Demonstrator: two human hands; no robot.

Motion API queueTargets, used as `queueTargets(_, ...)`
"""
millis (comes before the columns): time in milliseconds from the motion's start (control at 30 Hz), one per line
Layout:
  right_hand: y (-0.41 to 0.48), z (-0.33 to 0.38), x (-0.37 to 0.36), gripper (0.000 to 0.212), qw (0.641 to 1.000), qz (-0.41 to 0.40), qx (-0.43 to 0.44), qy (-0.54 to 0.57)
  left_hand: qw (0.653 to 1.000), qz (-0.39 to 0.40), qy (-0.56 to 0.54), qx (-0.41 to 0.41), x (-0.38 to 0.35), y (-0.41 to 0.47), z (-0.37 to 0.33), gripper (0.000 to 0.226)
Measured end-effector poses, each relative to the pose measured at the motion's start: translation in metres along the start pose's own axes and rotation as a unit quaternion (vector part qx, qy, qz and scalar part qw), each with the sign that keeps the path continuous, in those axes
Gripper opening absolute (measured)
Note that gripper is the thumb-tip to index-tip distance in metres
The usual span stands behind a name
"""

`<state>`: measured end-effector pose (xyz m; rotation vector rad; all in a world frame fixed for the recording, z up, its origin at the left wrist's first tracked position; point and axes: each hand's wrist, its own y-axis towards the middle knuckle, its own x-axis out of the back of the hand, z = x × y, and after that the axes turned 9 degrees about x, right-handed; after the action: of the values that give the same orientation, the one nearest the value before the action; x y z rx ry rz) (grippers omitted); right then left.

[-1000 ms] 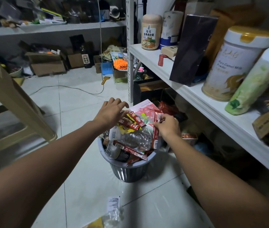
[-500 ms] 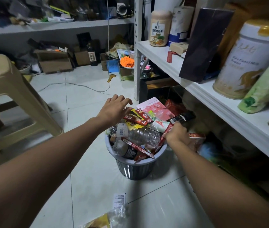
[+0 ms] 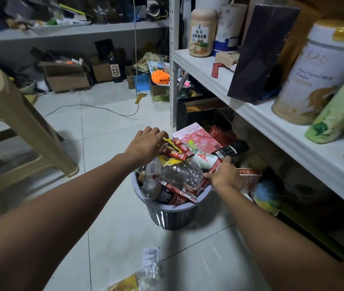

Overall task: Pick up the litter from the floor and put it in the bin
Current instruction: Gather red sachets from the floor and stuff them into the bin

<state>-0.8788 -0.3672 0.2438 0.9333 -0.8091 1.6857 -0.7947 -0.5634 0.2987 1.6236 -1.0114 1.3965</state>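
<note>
A grey ribbed bin (image 3: 172,217) stands on the white tiled floor, heaped above its rim with red wrappers, a clear plastic bottle (image 3: 179,174) and a pink box (image 3: 198,137). My left hand (image 3: 146,144) lies flat on the red and yellow wrappers (image 3: 176,152) at the bin's far left, fingers together. At the bin's right rim my right hand (image 3: 225,177) is closed on a red wrapper (image 3: 216,166). On the floor near me lie a clear plastic bag (image 3: 146,274) with a yellow piece and a white label (image 3: 150,254).
A tan plastic stool (image 3: 9,122) stands to the left. A white metal shelf (image 3: 261,114) with tins and a dark box runs along the right, more clutter beneath it. Cardboard boxes (image 3: 66,77) and a cable (image 3: 95,108) lie on the floor at the back.
My right hand slid from the pile's upper right down to the bin's right rim, pulling the red wrapper with it. A black packet now shows above it. My left hand stayed on the wrappers.
</note>
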Motion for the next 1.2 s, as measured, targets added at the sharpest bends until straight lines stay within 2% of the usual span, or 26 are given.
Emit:
queueTargets(233, 0.003, -0.009, 0.004, 0.087, 0.998, -0.035, 0.046, -0.011, 1.0, -0.002, -0.001, 0.004, -0.003, 0.001, -0.001, 0.036)
queueTargets(500, 0.005, -0.013, -0.002, 0.069, 0.998, -0.034, 0.036, 0.045, 1.0, -0.011, 0.005, 0.006, 0.001, -0.001, -0.001, 0.036)
queueTargets(733, 0.003, -0.023, -0.001, 0.07, 0.997, -0.065, 0.01, 0.028, 1.0, -0.013, 0.018, 0.007, -0.001, -0.005, 0.003, 0.038)
queueTargets(833, 0.004, -0.023, 0.005, 0.066, 0.995, -0.093, 0.011, -0.04, 1.0, -0.012, 0.013, 0.015, 0.0, -0.011, 0.007, 0.038)
queueTargets(1000, 0.004, -0.005, 0.029, 0.059, 0.978, -0.15, 0.08, -0.123, 0.999, -0.02, 0.001, 0.046, 0.007, -0.016, 0.013, 0.044)
queueTargets(1200, -0.015, 0.017, 0.047, 0.062, 0.958, -0.126, 0.182, -0.184, 0.996, -0.014, 0.021, 0.09, 0.019, -0.033, 0.013, 0.062)
